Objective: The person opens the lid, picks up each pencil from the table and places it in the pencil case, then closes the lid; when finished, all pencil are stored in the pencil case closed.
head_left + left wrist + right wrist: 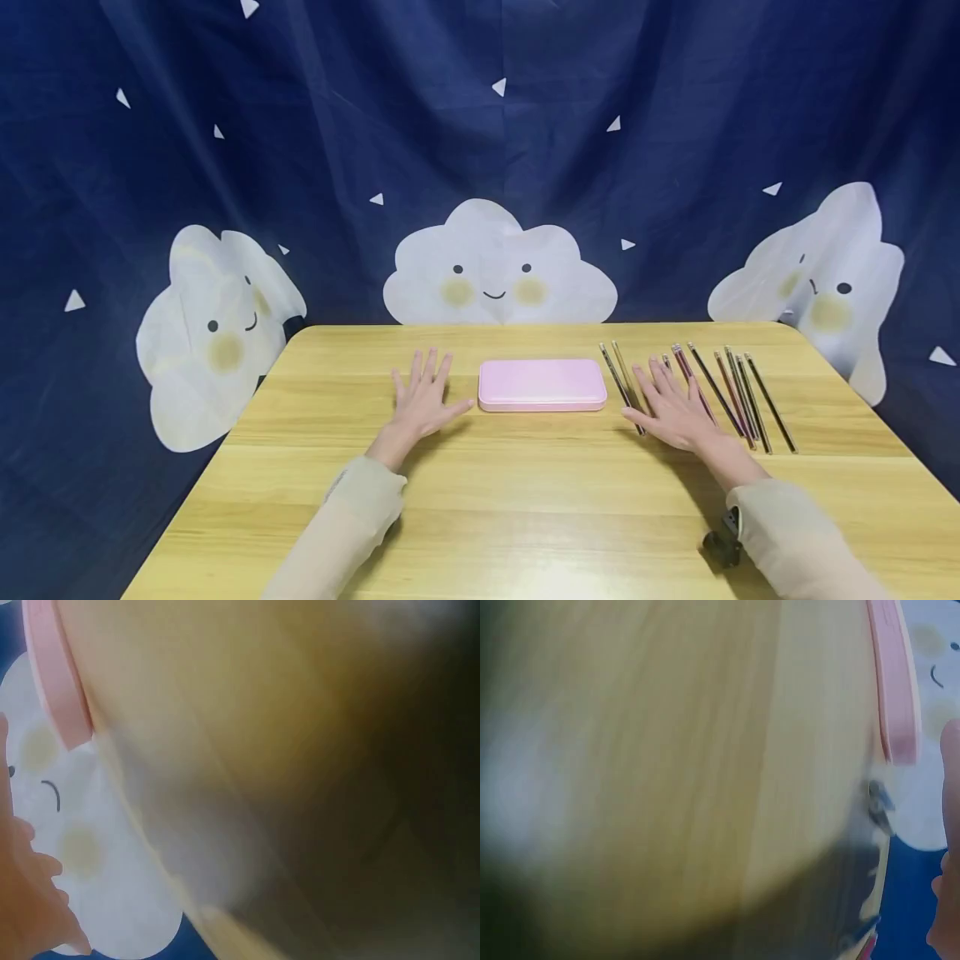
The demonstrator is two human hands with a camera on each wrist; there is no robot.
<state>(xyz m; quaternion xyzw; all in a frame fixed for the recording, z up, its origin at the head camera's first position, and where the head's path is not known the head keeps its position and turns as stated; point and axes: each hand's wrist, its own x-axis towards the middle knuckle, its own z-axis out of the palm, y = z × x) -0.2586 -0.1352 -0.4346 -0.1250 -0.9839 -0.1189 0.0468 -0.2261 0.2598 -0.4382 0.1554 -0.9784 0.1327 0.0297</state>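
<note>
Pencil case [542, 384], pink and shut, lies flat between both hands. Left hand [422, 403] flat, fingers spread, holding nothing, just left of it. Right hand [672, 406] likewise spread, resting on the pencils [738, 396]. Best approach, I judge: steady case with left, pinch one pencil at a time.

I count one pink case [542, 385] at the counter's [480, 517] center. At its 3 o'clock lies a row of roughly nine pencils [738, 398], some hidden. Two hands: left hand [422, 402], right hand [672, 406].
</note>
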